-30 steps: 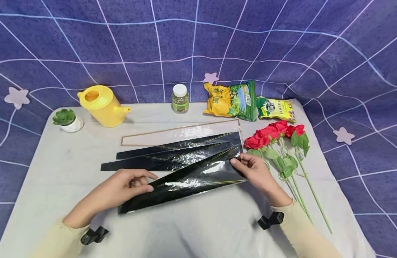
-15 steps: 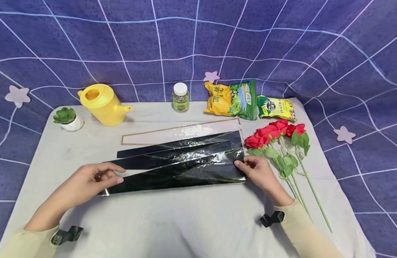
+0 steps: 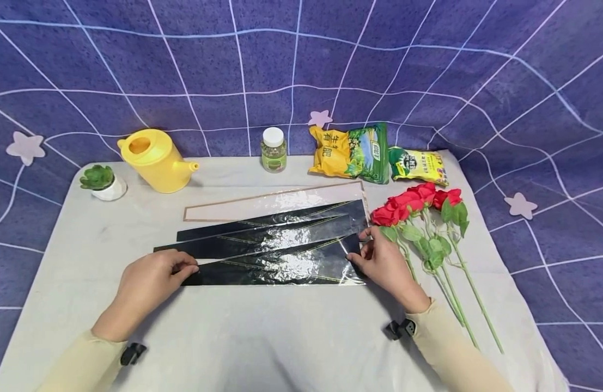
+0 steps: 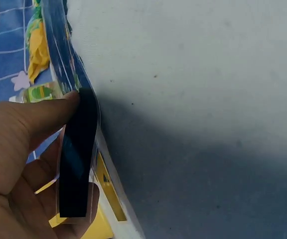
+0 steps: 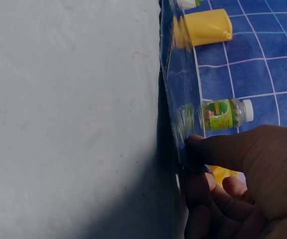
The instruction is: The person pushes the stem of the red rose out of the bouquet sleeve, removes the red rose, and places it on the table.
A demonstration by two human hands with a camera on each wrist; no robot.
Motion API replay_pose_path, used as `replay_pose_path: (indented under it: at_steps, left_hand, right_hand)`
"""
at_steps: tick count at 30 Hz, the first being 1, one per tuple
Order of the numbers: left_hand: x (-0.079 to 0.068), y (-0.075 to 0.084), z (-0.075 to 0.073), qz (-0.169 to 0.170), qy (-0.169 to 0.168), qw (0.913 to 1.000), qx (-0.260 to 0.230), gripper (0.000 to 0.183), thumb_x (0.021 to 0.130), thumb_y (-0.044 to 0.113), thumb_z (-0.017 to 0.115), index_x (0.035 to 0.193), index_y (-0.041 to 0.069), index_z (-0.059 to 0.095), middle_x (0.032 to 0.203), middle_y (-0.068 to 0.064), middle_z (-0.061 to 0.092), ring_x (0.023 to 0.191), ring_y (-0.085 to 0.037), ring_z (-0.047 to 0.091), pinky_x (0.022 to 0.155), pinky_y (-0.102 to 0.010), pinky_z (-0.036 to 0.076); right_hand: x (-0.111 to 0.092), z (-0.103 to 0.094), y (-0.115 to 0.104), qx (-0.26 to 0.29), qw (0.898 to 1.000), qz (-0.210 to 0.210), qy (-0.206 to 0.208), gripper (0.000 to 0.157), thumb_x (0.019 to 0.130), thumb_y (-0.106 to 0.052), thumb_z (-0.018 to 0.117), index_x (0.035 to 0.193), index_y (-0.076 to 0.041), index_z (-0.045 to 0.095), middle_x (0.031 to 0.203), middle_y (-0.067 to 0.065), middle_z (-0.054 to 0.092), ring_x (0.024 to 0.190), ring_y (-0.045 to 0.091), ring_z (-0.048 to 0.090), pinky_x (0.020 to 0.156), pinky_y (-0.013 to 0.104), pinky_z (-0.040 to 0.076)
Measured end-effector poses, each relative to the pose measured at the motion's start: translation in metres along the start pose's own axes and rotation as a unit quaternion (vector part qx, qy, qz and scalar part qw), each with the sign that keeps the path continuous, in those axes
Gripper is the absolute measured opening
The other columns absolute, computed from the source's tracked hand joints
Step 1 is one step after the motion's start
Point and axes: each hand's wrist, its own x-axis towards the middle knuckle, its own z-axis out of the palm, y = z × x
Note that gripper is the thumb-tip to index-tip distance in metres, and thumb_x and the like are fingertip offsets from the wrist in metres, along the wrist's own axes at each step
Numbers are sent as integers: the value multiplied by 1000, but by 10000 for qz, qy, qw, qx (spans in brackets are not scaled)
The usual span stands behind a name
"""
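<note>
My left hand (image 3: pixel 149 280) pinches the narrow left end of the front black flower sleeve (image 3: pixel 281 267), glossy with thin gold lines. In the left wrist view the thumb lies on one face of this sleeve end (image 4: pixel 77 159), the fingers behind. At the wide right end, my right hand (image 3: pixel 385 265) pinches the same sleeve between thumb and fingers. The right wrist view shows the sleeve edge-on (image 5: pixel 176 94). Just behind it lie two more black sleeves, the nearer one (image 3: pixel 208 246) partly overlapping the farther one (image 3: pixel 242 224). A clear sleeve with a brown border (image 3: pixel 276 202) lies farthest back.
Red artificial roses (image 3: pixel 404 207) with green stems lie to the right. Along the back stand a potted succulent (image 3: pixel 110 188), a yellow watering can (image 3: pixel 159 166) and a white-capped jar (image 3: pixel 274 149). A yellow-green fertilizer bag (image 3: pixel 347 152) and a smaller bag (image 3: pixel 419 165) lie beside them.
The front sleeve swung from a slant to nearly level, its left end rising towards the back. My left hand went left along it, then back right; my right hand shifted slightly left.
</note>
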Motion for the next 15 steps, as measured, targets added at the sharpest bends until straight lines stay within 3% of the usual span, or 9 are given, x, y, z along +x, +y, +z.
replay_pose_path:
  at_steps: [8,15]
  left_hand:
    - [0,3,5,379,350,9975,475,13,72,24,82,79,28,72,72,13,55,56,-8,45,48,-29,34]
    - [-1,5,4,660,518,9946,615,15,69,24,82,81,23,74,73,8,56,64,-17,51,51,-34,34]
  right_hand:
    - [-3,-1,3,-517,9985,-177,-8,43,73,-29,82,96,-11,50,60,-11,49,48,4,47,48,28,39]
    - [-7,-5,1,-571,9981,-115,-196,35,75,-33,80,90,-14,55,60,-11,47,48,7,44,48,29,37]
